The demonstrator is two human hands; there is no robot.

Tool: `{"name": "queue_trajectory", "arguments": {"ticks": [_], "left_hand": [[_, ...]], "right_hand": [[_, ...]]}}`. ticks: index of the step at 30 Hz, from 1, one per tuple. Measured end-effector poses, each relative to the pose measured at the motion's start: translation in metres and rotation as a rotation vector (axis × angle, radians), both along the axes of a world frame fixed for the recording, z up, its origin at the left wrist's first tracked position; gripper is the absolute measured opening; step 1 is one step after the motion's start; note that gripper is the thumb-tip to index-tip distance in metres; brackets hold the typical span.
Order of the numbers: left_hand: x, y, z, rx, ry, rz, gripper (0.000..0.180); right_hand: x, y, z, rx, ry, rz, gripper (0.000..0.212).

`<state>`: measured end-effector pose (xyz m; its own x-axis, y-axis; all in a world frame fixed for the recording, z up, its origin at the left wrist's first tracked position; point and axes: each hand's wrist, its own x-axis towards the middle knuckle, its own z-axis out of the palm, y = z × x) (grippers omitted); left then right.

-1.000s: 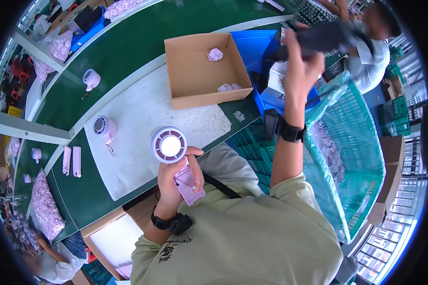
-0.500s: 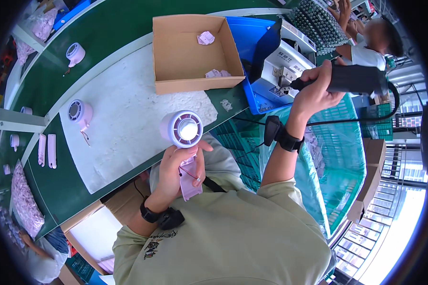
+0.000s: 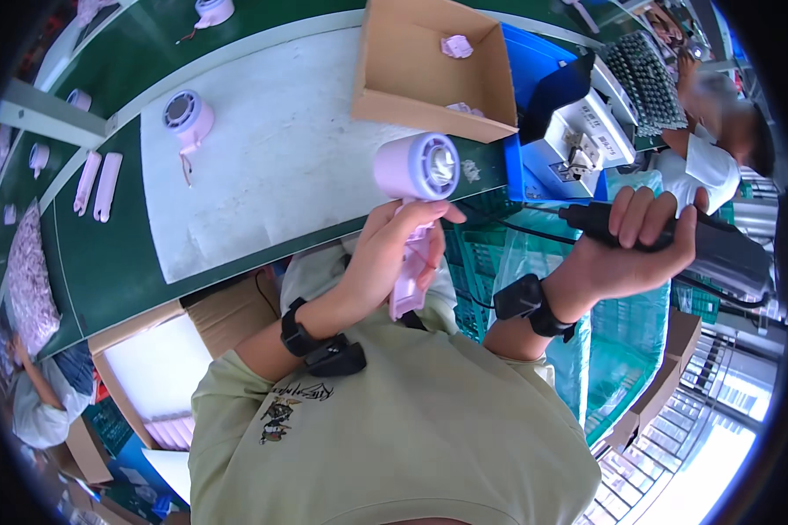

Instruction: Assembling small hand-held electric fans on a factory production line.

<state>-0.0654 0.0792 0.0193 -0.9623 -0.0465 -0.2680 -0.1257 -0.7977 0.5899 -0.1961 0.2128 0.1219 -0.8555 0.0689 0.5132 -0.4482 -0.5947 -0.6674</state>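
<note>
Just off the near edge of the white mat [image 3: 271, 166], a pink handheld fan [image 3: 416, 188] held upright by its handle, left hand [image 3: 385, 254] wrapped about it with fingers curled and pressed together, thumb lying across the stem. To the right of that mat, past the open cardboard box [image 3: 429, 79] and blue bin [image 3: 534, 66], right hand [image 3: 626, 254] clenched with fingers closed round a black power screwdriver [image 3: 674, 236]. On the mat's far left corner, another pink fan head [image 3: 186, 112] lying alone.

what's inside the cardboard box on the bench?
The open cardboard box shows one small pink part on its floor near the far wall, and another pale pink piece by the near right corner. The near wall hides the floor just behind it.
</note>
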Motion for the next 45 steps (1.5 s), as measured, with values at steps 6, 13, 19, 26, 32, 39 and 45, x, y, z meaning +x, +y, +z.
{"name": "queue_trajectory", "arguments": {"ticks": [6,13,19,26,32,39,45], "left_hand": [[-0.010,0.000,0.007,-0.102,0.097,0.001,0.037],[-0.006,-0.005,0.009,-0.082,0.243,-0.100,0.038],[-0.005,-0.006,0.012,-0.035,0.272,-0.140,0.037],[-0.005,-0.002,0.009,-0.018,0.272,-0.141,0.032],[-0.005,-0.003,0.008,-0.092,0.301,-0.165,0.035],[-0.003,0.002,0.015,0.028,0.267,-0.133,0.035],[0.002,0.010,0.018,0.320,0.212,-0.082,0.042]], "right_hand": [[0.039,-0.030,0.007,-0.094,0.000,0.379,0.023],[0.046,-0.042,0.007,-0.106,-0.099,0.435,0.028],[0.045,-0.040,0.008,-0.092,-0.107,0.454,0.028],[0.045,-0.040,0.008,-0.072,-0.087,0.476,0.024],[0.044,-0.038,0.008,-0.059,-0.035,0.480,0.018],[0.043,-0.037,0.009,-0.091,-0.052,0.398,0.025],[0.045,-0.041,0.005,-0.098,-0.054,0.401,0.029]]}}
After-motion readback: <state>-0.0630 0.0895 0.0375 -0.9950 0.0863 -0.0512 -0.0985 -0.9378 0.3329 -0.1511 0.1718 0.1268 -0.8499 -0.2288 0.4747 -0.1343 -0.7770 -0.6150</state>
